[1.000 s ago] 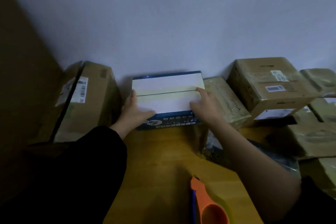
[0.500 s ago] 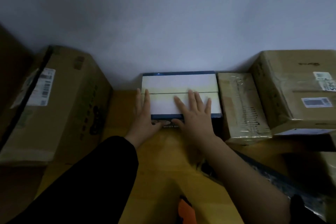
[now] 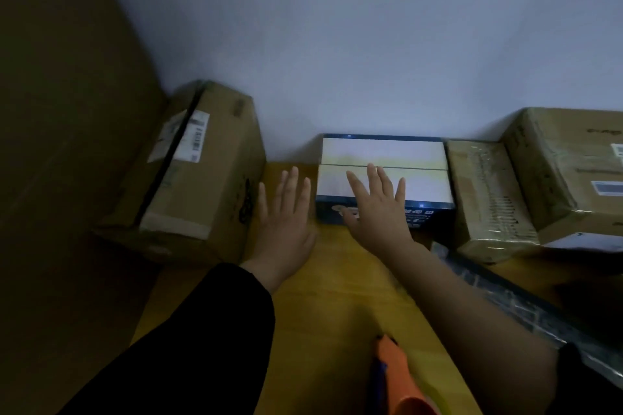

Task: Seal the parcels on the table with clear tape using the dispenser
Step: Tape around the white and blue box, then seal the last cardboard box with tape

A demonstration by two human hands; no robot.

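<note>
A blue box with a white two-flap top (image 3: 418, 158) stands against the wall at the back of the wooden table (image 3: 330, 296). My right hand (image 3: 377, 209) is flat with spread fingers over the box's near flap and front edge. My left hand (image 3: 286, 216) hovers open just left of the box, over the table, touching nothing I can see. The orange tape dispenser (image 3: 397, 381) lies on the table near the bottom edge, between my forearms, with neither hand on it.
A large cardboard box with a barcode label (image 3: 188, 178) sits left. Right of the blue box stand a tape-wrapped brown parcel (image 3: 488, 199) and a bigger labelled carton (image 3: 569, 175). Dark plastic wrapping (image 3: 505, 300) lies under my right forearm. A brown panel (image 3: 60, 111) borders the left.
My left hand has come off the box's left side and now hovers beside it. My right hand has slid back toward the near edge. The view tilted, showing more of the dispenser.
</note>
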